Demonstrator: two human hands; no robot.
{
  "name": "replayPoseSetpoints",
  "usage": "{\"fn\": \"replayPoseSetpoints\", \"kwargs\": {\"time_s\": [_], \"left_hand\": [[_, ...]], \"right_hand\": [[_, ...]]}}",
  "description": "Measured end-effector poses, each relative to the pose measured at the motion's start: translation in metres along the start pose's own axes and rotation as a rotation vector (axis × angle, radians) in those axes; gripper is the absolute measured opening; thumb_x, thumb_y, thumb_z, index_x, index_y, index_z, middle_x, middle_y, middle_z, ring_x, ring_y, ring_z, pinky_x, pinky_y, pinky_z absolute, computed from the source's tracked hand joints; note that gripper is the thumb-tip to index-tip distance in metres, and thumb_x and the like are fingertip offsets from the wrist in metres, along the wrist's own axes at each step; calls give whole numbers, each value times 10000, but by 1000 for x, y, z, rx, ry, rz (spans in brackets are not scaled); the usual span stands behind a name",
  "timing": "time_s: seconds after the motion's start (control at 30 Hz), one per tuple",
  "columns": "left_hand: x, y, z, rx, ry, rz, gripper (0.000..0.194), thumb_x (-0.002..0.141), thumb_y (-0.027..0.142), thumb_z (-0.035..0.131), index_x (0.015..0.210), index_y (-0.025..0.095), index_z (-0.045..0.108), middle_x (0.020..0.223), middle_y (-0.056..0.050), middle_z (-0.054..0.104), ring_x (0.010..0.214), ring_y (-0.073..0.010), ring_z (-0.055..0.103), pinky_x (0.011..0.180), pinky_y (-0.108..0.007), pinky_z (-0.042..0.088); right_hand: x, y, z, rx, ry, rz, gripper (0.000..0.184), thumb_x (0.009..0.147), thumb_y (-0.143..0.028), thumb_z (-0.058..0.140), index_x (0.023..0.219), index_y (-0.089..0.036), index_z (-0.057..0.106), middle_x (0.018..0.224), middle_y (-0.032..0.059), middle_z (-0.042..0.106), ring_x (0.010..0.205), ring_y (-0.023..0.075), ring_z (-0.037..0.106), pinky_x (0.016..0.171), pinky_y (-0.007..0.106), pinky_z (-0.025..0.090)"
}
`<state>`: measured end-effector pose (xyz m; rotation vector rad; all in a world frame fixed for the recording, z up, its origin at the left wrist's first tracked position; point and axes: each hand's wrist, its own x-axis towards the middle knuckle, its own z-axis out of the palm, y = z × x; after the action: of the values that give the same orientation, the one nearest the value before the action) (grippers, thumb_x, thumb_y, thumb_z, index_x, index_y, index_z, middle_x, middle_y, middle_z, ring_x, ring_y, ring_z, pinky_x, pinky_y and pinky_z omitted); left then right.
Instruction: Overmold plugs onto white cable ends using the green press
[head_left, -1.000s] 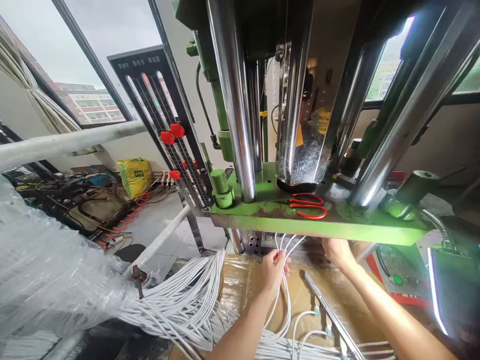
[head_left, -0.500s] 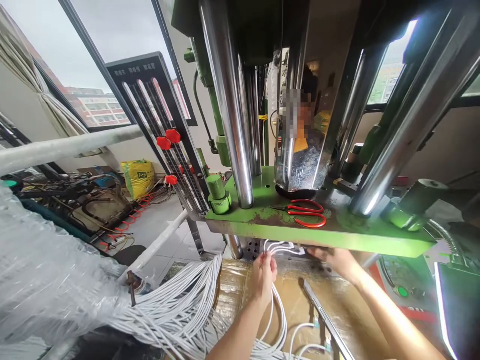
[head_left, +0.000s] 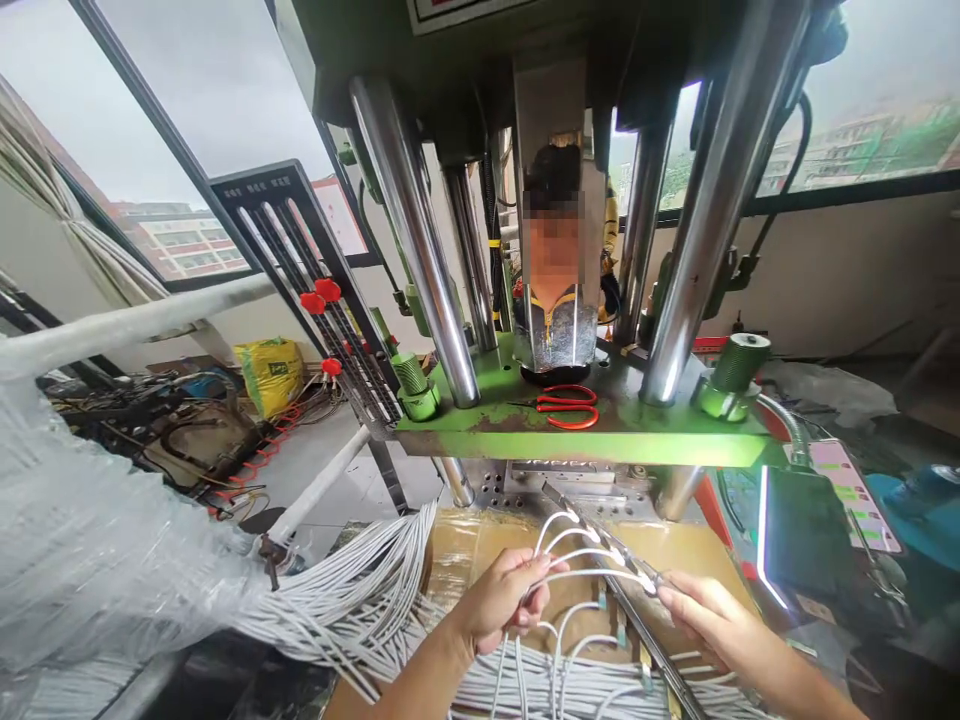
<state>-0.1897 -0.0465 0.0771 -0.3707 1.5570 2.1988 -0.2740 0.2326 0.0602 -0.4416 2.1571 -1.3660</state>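
Several white cables (head_left: 564,548) run through my left hand (head_left: 511,598), whose fingers are closed around them. Their connector ends sit along a narrow metal strip (head_left: 600,535), slanting from the press opening down toward me. My right hand (head_left: 701,610) pinches the near end of that strip between thumb and fingers. Just below lies a second long metal bar (head_left: 649,640) with more cable ends beside it. Ahead is a green press plate (head_left: 480,440), and under it a metal bed (head_left: 517,490) with holes.
Red-handled scissors (head_left: 574,412) lie on the green plate between steel columns (head_left: 420,240). A thick bundle of white cables (head_left: 360,600) spreads at left beside plastic wrap (head_left: 112,540). Cardboard (head_left: 465,545) covers the work surface. A control panel (head_left: 855,490) stands at right.
Both hands have come back from under the green plate toward me. The strip with the cable ends is now out over the cardboard, and the camera view has shifted.
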Motion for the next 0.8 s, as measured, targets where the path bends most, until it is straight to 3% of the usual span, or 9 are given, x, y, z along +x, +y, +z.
{"fn": "replayPoseSetpoints", "kwargs": {"time_s": [0.1, 0.17, 0.37, 0.53, 0.63, 0.7, 0.73, 0.8], "left_hand": [[-3, -3, 12, 33, -18, -30, 472, 830, 511, 607, 1050, 94, 591, 551, 51, 501, 380, -18, 281, 386, -185, 127], [-5, -4, 19, 51, -39, -41, 463, 825, 513, 604, 1037, 103, 580, 533, 56, 500, 370, -24, 282, 376, -187, 128], [-11, -13, 31, 74, -48, -49, 495, 793, 537, 619, 1023, 102, 570, 509, 56, 504, 349, -32, 283, 353, -191, 141], [-16, -16, 33, 64, -58, -56, 483, 787, 543, 622, 1006, 114, 591, 496, 46, 504, 341, -45, 282, 345, -206, 128], [-22, -20, 41, 5, -58, -39, 463, 781, 546, 634, 979, 129, 615, 487, 68, 438, 365, -38, 241, 377, -210, 111], [-28, -30, 51, 16, -64, -22, 464, 780, 576, 624, 918, 134, 653, 477, 82, 356, 389, -37, 208, 399, -211, 112], [-32, -37, 56, 43, -79, -25, 458, 771, 587, 631, 862, 140, 670, 480, 76, 350, 400, -40, 223, 408, -211, 126], [-43, -53, 64, 96, -110, -52, 419, 710, 578, 702, 727, 160, 673, 489, 54, 400, 422, -51, 300, 422, -207, 174]], "right_hand": [[-11, 14, 5, 153, -141, 76, 557, 758, -771, 464, 737, -217, 507, 526, -78, 282, 390, 62, 190, 341, 227, 174], [-18, 20, 5, 202, -179, 91, 544, 771, -765, 460, 768, -221, 476, 519, -99, 231, 392, 51, 141, 354, 215, 142], [-35, 26, 3, 174, -157, 73, 538, 804, -731, 429, 648, -223, 344, 500, -96, 254, 394, 50, 163, 372, 219, 126], [-39, 40, 5, 82, -118, 118, 516, 802, -723, 374, 637, -235, 345, 486, -88, 267, 370, 67, 176, 345, 227, 158], [-47, 56, 4, -115, -9, 24, 462, 880, -602, 318, 625, -238, 445, 508, -23, 483, 427, 129, 444, 402, 240, 363], [-54, 71, 1, -338, 170, -122, 375, 883, -469, 357, 760, -244, 631, 781, 62, 712, 730, 227, 665, 637, 299, 525], [-58, 80, -1, -463, 264, -211, 330, 850, -403, 400, 863, -249, 691, 959, 86, 740, 885, 271, 682, 746, 342, 541], [-61, 98, -6, -669, 405, -348, 359, 746, -308, 472, 998, -270, 724, 1147, 80, 706, 994, 308, 673, 807, 375, 545]]}}
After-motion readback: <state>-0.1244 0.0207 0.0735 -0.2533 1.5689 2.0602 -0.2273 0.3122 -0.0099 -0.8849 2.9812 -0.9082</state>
